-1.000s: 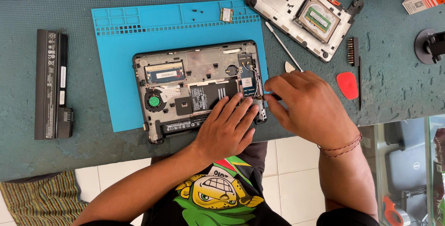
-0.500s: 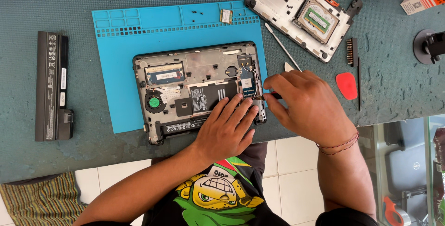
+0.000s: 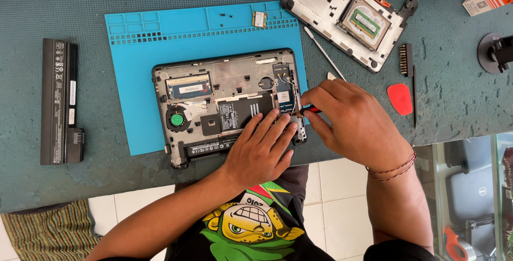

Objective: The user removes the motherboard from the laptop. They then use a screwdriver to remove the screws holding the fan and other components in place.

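Resting on a blue mat (image 3: 139, 41), an opened laptop base (image 3: 227, 103) sits mid-bench.
Removed bottom cover (image 3: 331, 4) lies at one o'clock, black battery (image 3: 59, 100) at nine; left hand (image 3: 262, 151) lies flat, fingers spread, on the base's near edge; right hand (image 3: 355, 122) pinches a small red-and-black screwdriver (image 3: 310, 110) at the base's right edge.

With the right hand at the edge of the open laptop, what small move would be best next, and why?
Probably keep the left hand pressing flat on the open laptop and turn the small red-handled tool gently in place. The right hand pinches that tool at the right edge of the laptop, beside the small blue board. What the tip touches is hidden by the fingers.
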